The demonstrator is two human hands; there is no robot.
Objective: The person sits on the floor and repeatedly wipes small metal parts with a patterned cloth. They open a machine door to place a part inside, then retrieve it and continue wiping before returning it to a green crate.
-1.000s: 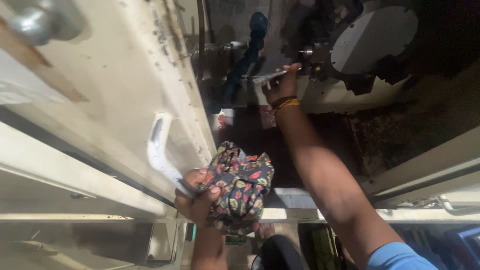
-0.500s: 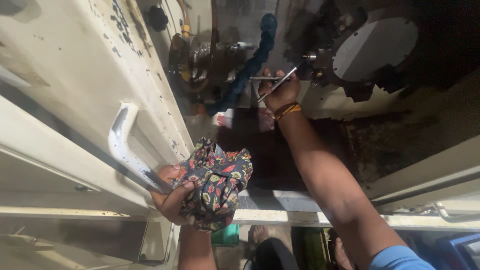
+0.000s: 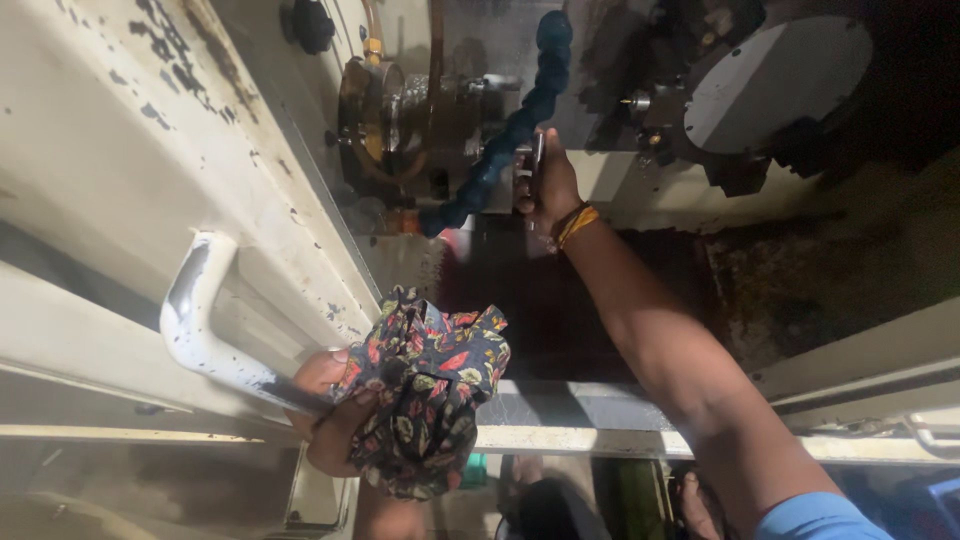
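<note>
My left hand (image 3: 325, 405) grips the lower end of a white door handle (image 3: 200, 320) on the machine's sliding door and also clutches a dark floral cloth (image 3: 425, 400) bunched over the fingers. My right hand (image 3: 548, 185) reaches deep into the machine's enclosure and is closed on a thin metal tool (image 3: 538, 155). It sits just right of a blue segmented coolant hose (image 3: 505, 140), close to the brass-coloured chuck (image 3: 385, 110). An orange band circles that wrist.
The cream sliding door (image 3: 130, 150), chipped and spotted, fills the left. A round grey turret disc (image 3: 775, 80) sits at the upper right inside the dark enclosure. A pale metal sill (image 3: 560, 415) runs along the opening. Feet and floor show below.
My right hand has moved left from the turret toward the chuck and coolant hose. The view has shifted, so the door handle and cloth sit lower in the picture.
</note>
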